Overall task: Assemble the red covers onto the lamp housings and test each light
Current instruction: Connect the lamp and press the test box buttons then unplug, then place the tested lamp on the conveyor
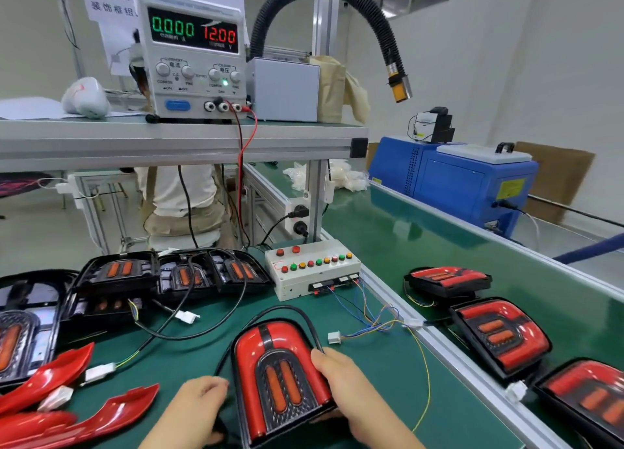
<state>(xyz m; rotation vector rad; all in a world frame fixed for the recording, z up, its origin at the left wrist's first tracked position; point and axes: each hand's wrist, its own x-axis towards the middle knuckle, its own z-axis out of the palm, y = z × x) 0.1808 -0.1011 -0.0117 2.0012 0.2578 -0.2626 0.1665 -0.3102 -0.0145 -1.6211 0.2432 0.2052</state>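
Observation:
A lamp housing with its red cover (pixel 280 377) on lies on the green mat in front of me, its two orange strips unlit. My right hand (pixel 351 391) grips its right edge, thumb on the red cover. My left hand (pixel 196 411) holds its left edge with curled fingers. Its black cable loops behind it. A white connector (pixel 333 337) on thin coloured wires lies loose to the right. Loose red covers (pixel 50 374) lie at the lower left. Uncovered black housings (pixel 175 273) stand at the back left.
A white test box with coloured buttons (pixel 312 271) sits behind the lamp. The power supply (pixel 194 56) on the shelf reads 0.000 A and 12.00 V. Three finished lamps (pixel 499 333) lie on the conveyor belt at right. A person sits behind the bench.

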